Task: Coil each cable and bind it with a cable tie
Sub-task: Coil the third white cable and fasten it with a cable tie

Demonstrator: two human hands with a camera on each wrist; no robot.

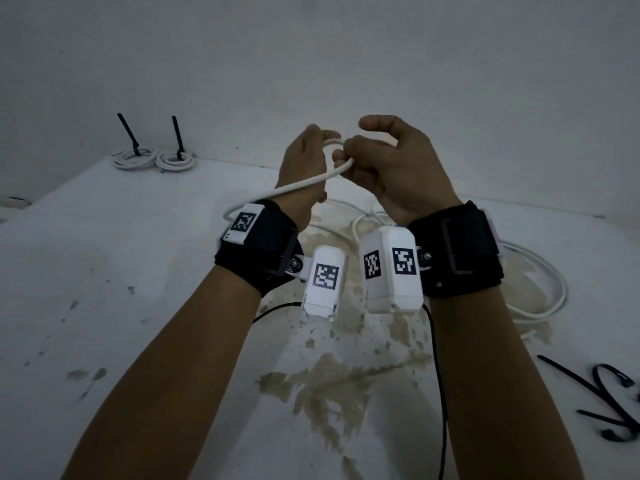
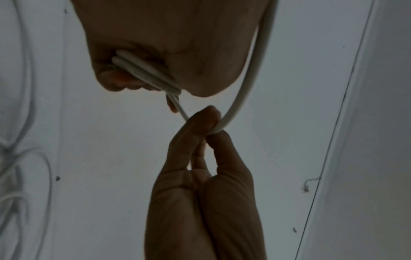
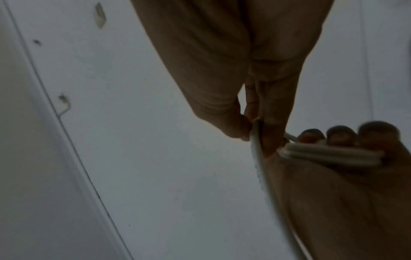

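Black plastic cable ties (image 1: 609,403) running off the head view's right edge, loose white round cable (image 1: 540,292) partly hidden behind wrists, right-wrist view smeared with blur

White cable (image 1: 311,180) partly looped, held above table; two bound coils (image 1: 152,159) far left.

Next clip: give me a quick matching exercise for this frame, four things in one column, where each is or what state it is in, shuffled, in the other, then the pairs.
Things:
1. bound white coils
2. loose black cable ties
3. white cable being coiled
4. uncoiled white cable

Places or states:
A. lying on the table at the near right
B. held up between both hands
C. at the far left by the wall, black ties sticking up
D. sprawled on the table under the right wrist

Pairs: 1-C, 2-A, 3-B, 4-D
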